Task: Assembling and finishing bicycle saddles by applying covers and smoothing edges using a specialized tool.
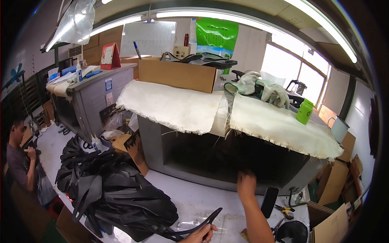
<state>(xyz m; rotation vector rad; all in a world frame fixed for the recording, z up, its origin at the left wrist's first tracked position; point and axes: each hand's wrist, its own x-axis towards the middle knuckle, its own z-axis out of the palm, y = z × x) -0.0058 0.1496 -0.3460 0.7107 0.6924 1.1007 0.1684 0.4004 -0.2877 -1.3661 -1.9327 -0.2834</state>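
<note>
My left hand (203, 233) is closed on a curved black strip (204, 223), a thin flexible-looking part with a pointed tip, low in the middle of the view. My right hand (246, 181) reaches into the dark opening of a grey metal box (152, 141). Its fingers are lost in the shadow, so what they touch cannot be seen. To the left of my left hand, a large heap of similar black curved parts (121, 198) lies on the white table (194, 194). Whitish fabric sheets (174, 105) with frayed edges hang over the top of the box.
By my right forearm lie a black phone (270, 201) and yellow-handled pliers (287, 211). On the box stand a cardboard carton (176, 75) of black parts, white work gloves (248, 83), a green bottle (304, 111) and a mug (339, 128). Another person (20, 158) works at far left.
</note>
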